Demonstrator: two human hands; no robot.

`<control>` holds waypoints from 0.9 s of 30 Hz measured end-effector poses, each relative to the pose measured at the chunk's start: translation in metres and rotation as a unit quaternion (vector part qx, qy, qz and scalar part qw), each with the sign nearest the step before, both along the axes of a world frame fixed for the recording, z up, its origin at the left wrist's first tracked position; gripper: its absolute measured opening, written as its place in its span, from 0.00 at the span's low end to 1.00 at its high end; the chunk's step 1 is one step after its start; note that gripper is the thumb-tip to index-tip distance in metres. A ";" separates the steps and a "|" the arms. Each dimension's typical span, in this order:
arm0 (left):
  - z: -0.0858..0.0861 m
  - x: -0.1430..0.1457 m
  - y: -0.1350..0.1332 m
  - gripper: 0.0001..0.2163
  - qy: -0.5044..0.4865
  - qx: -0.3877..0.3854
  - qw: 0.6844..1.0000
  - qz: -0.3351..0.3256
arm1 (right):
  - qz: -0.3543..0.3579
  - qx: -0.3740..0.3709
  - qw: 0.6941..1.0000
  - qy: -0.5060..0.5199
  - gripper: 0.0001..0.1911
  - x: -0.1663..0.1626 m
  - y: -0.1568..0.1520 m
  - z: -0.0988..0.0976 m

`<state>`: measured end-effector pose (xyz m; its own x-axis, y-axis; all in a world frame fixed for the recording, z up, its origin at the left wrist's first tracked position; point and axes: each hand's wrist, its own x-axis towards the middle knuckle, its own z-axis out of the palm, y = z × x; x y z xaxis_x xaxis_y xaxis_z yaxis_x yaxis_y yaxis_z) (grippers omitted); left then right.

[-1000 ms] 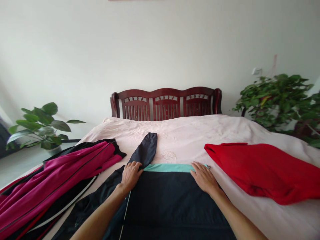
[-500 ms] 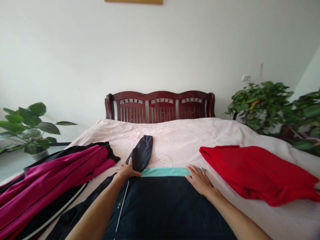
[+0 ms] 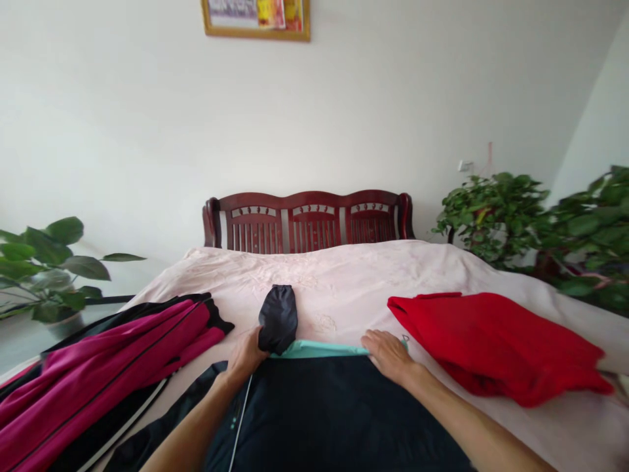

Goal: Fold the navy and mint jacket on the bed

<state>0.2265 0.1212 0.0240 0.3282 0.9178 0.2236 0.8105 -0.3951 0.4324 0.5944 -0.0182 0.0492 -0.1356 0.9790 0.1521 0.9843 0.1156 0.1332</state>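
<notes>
A dark navy jacket [image 3: 339, 413] with white piping lies spread on the bed in front of me. Along its far edge runs a teal band [image 3: 324, 349], slightly lifted and creased between my hands. My left hand [image 3: 248, 354] is closed on the left end of that edge, beside a dark sleeve [image 3: 279, 318] that points toward the headboard. At the band's right end, my right hand [image 3: 388, 354] has its fingers curled over the fabric. The fingertips of both hands are partly hidden.
A pink bedsheet [image 3: 344, 275] covers the bed. Magenta and black clothes [image 3: 122, 354] lie at left, a folded red garment [image 3: 496, 347] at right. Beyond stands a dark wooden headboard [image 3: 314, 223]. Potted plants [image 3: 496, 216] flank the bed, and a framed picture [image 3: 255, 33] hangs above.
My fingers have gone from lying on the jacket's edge to curling around it, and the teal band has creased. The view has tilted up, showing more of the framed picture.
</notes>
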 end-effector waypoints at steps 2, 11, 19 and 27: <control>0.001 -0.009 -0.021 0.31 -0.009 0.023 1.000 -0.016 | 0.017 0.050 0.998 -0.022 0.14 -0.001 -0.020 -0.006; -0.015 -0.071 -0.094 0.42 -0.012 -0.035 0.986 -0.165 | 0.016 0.023 0.994 0.105 0.21 0.002 -0.090 -0.026; 0.008 -0.057 -0.075 0.28 -0.047 -0.164 0.985 -0.040 | 0.008 -0.127 0.973 0.192 0.34 -0.014 -0.095 -0.015; 0.030 -0.036 -0.107 0.25 -0.024 -0.113 0.986 -0.117 | -0.024 -0.142 0.957 0.253 0.30 -0.016 -0.076 -0.014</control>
